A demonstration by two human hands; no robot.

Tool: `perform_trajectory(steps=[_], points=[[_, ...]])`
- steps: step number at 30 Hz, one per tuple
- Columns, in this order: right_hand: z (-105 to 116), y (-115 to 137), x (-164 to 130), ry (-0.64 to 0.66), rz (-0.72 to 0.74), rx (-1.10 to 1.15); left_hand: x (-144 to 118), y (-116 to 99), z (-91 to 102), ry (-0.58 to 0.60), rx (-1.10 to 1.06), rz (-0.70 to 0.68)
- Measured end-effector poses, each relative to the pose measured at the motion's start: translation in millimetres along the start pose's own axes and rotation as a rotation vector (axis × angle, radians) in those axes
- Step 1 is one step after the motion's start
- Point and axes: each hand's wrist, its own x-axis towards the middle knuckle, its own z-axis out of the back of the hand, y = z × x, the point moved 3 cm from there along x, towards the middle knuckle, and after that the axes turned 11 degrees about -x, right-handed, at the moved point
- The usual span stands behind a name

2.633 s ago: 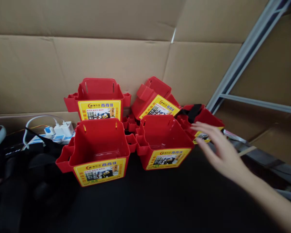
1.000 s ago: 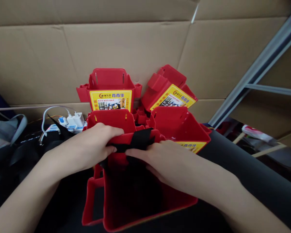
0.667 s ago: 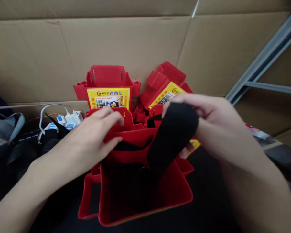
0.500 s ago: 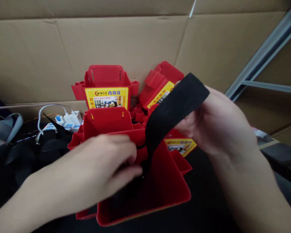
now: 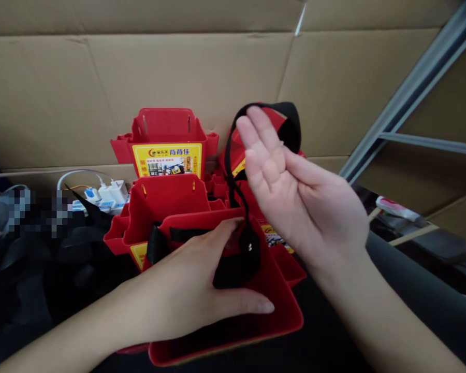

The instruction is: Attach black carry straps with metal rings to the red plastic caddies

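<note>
Red plastic forms the near bin (image 5: pixel 285 311), which sits at the middle of my feed, mouth up, on a black surface (image 5: pixel 314 352). I see the left hand (image 5: pixel 190 282) over its left part, back upward, thumb and fingers spread wide apart; the thumb juts right across the mouth, and the fingertips lie right beside the black strap (image 5: pixel 294 124) at the bin's far wall. I cannot tell whether they touch it. From there the strap rises in a loop behind the right hand (image 5: pixel 303 202). That palm faces me, two fingers straight, the other two bent inward. Whether the thumb pinches the strap on the hidden side, I cannot tell. Just beyond the near bin, to the left, I have a second red bin (image 5: pixel 165 199), and farther off a third red bin (image 5: pixel 163 124) near the cardboard wall (image 5: pixel 186 67). Chargers (image 5: pixel 114 191) stand on a power strip (image 5: pixel 104 206) at far left.
</note>
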Motion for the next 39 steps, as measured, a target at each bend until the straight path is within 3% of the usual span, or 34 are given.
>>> perform_trajectory(steps=[5, 10, 14, 17, 19, 22, 26, 28, 31, 35, 39], points=[[-10, 0, -1, 0.023, -0.052, -0.085, 4, 1, -8.1, 0.044, -0.269, -0.016], [-16, 1, -1, 0.169, 0.031, 0.151, 2, -3, -0.8, 0.039, -0.473, 0.027], [-13, 5, -12, 0.205, 0.006, 0.076, -1, -3, 24.8, -0.177, -0.593, 0.054], [-17, 10, -24, 0.270, 0.010, -0.104, -3, 0, 40.9, -0.385, -0.578, 0.006], [-22, 11, -28, 0.251, 0.063, -0.254, -3, 2, 45.4, -0.438, -0.545, 0.000], [-26, 9, -26, 0.185, 0.158, -0.441, -1, 3, 47.6, -0.393, -0.521, -0.010], [-21, 3, -18, 0.174, 0.147, -0.525, 3, 3, 47.6, -0.194, -0.534, 0.031], [-20, -1, -15, 0.226, 0.092, -0.507, 4, 4, 48.3, -0.160, -0.527, 0.047], [-22, -4, -14, 0.380, 0.022, -0.405, 6, 7, 50.9, -0.205, -0.504, 0.037], [-19, -5, -16, 0.545, 0.012, -0.391, 6, 10, 51.3, -0.180, -0.509, 0.071], [-9, -1, -18, 0.600, 0.050, -0.391, 5, 5, 48.5, -0.127, -0.514, 0.085]])
